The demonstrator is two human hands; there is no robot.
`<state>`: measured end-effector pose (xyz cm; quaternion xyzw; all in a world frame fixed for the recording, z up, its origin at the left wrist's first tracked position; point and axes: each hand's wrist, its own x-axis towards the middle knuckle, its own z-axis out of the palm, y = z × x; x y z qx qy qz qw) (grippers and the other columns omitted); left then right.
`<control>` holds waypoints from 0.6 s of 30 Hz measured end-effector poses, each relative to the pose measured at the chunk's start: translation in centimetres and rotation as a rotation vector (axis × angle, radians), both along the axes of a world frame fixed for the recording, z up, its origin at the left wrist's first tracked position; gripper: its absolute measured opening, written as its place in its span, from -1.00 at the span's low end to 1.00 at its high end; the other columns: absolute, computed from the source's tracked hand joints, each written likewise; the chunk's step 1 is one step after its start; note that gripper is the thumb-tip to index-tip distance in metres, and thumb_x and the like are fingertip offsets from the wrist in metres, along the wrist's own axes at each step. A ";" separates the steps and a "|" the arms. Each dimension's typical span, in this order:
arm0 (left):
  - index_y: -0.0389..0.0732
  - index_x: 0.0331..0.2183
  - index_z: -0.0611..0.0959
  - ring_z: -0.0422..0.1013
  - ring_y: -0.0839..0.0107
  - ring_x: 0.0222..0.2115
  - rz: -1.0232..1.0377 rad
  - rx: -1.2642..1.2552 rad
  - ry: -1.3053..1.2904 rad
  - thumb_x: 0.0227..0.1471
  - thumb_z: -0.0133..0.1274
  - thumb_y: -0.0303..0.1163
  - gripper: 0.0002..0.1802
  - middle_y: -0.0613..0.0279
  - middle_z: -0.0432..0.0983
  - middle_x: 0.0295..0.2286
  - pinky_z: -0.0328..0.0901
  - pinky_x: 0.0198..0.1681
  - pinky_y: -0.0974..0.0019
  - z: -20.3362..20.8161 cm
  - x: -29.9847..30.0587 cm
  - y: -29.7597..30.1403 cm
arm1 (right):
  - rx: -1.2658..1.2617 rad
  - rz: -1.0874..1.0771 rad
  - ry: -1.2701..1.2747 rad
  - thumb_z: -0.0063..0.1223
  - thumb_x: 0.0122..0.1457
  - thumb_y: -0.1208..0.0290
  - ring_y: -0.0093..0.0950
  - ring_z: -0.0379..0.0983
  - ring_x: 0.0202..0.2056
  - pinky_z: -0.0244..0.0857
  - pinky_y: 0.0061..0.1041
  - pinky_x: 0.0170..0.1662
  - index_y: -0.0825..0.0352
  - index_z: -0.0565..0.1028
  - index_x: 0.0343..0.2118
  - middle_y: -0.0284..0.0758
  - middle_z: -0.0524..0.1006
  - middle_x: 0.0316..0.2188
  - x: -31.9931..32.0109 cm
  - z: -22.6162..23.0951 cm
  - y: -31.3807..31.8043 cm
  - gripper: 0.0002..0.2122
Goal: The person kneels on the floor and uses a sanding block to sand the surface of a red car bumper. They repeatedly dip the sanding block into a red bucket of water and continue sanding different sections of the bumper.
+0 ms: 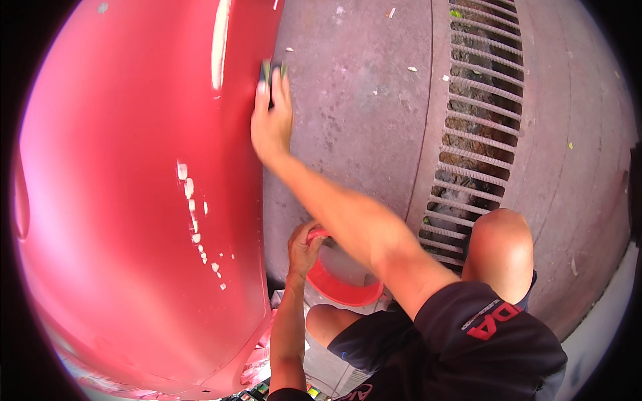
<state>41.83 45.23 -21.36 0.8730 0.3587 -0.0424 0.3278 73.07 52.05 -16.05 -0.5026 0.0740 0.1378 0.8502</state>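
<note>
My right hand [273,123] reaches forward along the side of a glossy red curved body panel [147,134]. Its fingers are closed over a small dark block with green edges [265,71], which sits against the panel's right-hand edge; the hand partly hides it and blurs slightly. Lower down, beneath my right forearm, my left hand [305,250] grips the rim of a red bucket [344,291]. The forearm covers part of the bucket, and a pale greyish surface shows inside it. A broken row of white patches [193,214] runs down the panel.
Grey concrete floor [361,107] lies right of the panel, with small pale scraps on it. A drain channel with ribbed metal bars [478,127] runs along the right. My bent knee [500,250] is beside it. Assorted small items [254,393] appear at the bottom edge.
</note>
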 end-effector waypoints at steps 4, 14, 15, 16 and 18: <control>-0.18 0.00 0.70 0.57 0.13 -0.15 0.054 -0.121 -0.172 0.08 0.37 -0.42 -0.59 0.06 0.65 -0.22 0.45 -0.04 0.15 -1.9 -1.4 0.2 | 0.044 0.122 0.056 -0.12 0.52 0.22 -0.02 0.04 0.49 0.03 -0.18 0.48 0.53 0.28 0.38 0.13 0.14 0.46 -7.7 0.4 -1.9 -0.46; -0.19 0.03 0.68 0.59 0.14 -0.17 -0.022 -0.037 -0.187 0.08 0.38 -0.40 -0.55 0.06 0.65 -0.19 0.48 -0.08 0.17 -2.6 -2.2 0.6 | 0.064 0.036 0.035 -0.08 0.51 0.18 -0.08 0.17 0.43 0.05 -0.20 0.46 0.51 0.33 0.35 0.03 0.29 0.39 -6.6 -0.7 -0.6 -0.47; -0.20 0.03 0.68 0.59 0.15 -0.17 -0.022 -0.029 -0.150 0.09 0.38 -0.40 -0.55 0.06 0.65 -0.19 0.48 -0.08 0.17 -2.1 -1.6 0.4 | 0.080 0.004 0.038 -0.08 0.51 0.17 -0.10 0.17 0.43 0.04 -0.21 0.46 0.51 0.34 0.34 0.02 0.31 0.38 -4.6 -0.9 -0.2 -0.47; -0.20 0.02 0.68 0.59 0.15 -0.17 -0.016 -0.019 -0.114 0.09 0.39 -0.39 -0.55 0.06 0.65 -0.19 0.48 -0.08 0.17 -0.8 -0.1 -0.2 | 0.017 -0.067 0.013 -0.07 0.51 0.21 -0.11 0.22 0.40 0.08 -0.25 0.44 0.52 0.37 0.29 -0.01 0.39 0.30 -1.0 -0.3 0.4 -0.51; -0.20 0.03 0.68 0.59 0.15 -0.17 -0.029 0.003 -0.069 0.09 0.39 -0.37 -0.54 0.06 0.65 -0.20 0.47 -0.07 0.18 0.5 1.7 -0.4 | 0.062 -0.087 0.023 -0.06 0.51 0.23 -0.16 0.28 0.36 0.12 -0.29 0.42 0.53 0.38 0.27 -0.05 0.44 0.22 2.4 0.1 0.8 -0.53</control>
